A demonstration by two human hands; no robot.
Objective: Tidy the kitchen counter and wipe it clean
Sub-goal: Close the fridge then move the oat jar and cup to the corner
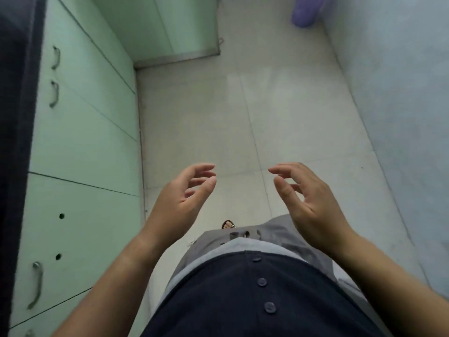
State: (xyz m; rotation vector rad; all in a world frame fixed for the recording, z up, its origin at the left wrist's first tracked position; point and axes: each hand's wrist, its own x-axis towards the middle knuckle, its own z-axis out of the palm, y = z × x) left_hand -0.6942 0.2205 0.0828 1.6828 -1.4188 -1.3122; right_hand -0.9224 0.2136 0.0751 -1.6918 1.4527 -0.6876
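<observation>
Both hands hover empty over the floor (243,113) at the centre of the frame: the left hand (181,203) and the right hand (308,203) are half open, fingers loosely curled, palms facing each other, holding nothing. The surface to be wiped shows only as a dark edge (17,117) along the left side of the frame; its top is out of view, so I cannot judge how anything on it would handle. No cloth is visible. Below it, the green cabinet doors (80,132) are shut, contents hidden. A purple object (305,13) stands at the upper right.
</observation>
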